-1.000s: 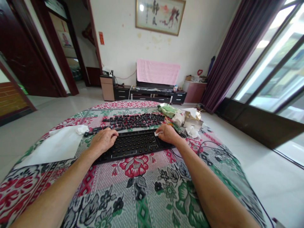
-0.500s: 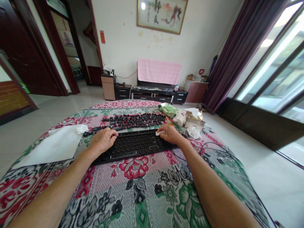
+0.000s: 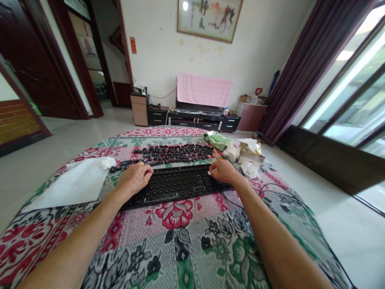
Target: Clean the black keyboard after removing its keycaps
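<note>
A black keyboard (image 3: 171, 186) with its keycaps off lies on the flowered tablecloth (image 3: 176, 214), its bare switch positions showing. My left hand (image 3: 135, 177) is closed on the keyboard's far edge toward the left, with the fingertips partly hidden. Over the right part of the keyboard, my right hand (image 3: 224, 170) pinches a small white tissue (image 3: 209, 172), most of it tucked under the fingers. Loose black keycaps (image 3: 180, 152) lie in a spread pile just beyond the keyboard.
On the left lies a white sheet (image 3: 70, 182) with a crumpled tissue (image 3: 107, 162) at its corner. A green packet (image 3: 218, 139), crumpled tissues (image 3: 250, 169) and an opened box (image 3: 251, 157) sit back right. A black cable (image 3: 279, 192) loops along the table's right side.
My right hand has slid right along the keyboard with the tissue, past the main key block. My left hand keeps its place on the edge. The view has shifted slightly.
</note>
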The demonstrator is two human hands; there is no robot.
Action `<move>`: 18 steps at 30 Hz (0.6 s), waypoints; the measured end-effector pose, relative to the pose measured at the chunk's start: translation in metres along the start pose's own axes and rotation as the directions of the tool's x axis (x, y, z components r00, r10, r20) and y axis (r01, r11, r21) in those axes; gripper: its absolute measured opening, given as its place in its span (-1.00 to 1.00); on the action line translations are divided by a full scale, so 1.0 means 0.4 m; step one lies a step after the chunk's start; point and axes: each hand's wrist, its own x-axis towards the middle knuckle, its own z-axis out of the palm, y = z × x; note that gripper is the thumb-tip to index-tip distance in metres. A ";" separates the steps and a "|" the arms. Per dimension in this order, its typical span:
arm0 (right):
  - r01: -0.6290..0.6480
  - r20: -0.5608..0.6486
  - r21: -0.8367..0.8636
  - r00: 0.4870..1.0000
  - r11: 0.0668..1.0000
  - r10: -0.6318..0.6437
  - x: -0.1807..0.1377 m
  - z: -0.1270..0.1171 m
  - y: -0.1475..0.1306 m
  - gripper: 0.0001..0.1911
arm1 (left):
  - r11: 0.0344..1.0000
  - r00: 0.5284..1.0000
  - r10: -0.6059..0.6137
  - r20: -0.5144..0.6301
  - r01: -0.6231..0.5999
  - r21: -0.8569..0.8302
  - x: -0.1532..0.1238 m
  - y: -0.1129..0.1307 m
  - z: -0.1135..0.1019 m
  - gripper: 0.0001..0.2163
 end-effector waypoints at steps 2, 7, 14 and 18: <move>0.004 0.010 -0.002 1.000 1.000 -0.004 0.000 -0.005 0.002 -0.77 | 1.000 1.000 -0.009 0.001 0.009 0.004 0.000 0.001 0.000 -0.77; 0.058 0.052 0.043 0.997 0.997 -0.060 -0.008 -0.018 0.011 -0.74 | 1.000 1.000 -0.020 0.014 0.020 0.007 -0.004 0.009 -0.008 -0.76; 0.172 0.157 0.172 0.967 0.970 -0.199 -0.006 -0.037 0.049 -0.68 | 1.000 0.999 -0.016 0.027 0.016 0.001 -0.007 0.018 -0.018 -0.75; 0.282 0.197 0.261 0.921 0.923 -0.337 -0.003 -0.052 0.078 -0.65 | 1.000 1.000 -0.010 0.027 0.010 0.004 -0.003 0.013 -0.016 -0.76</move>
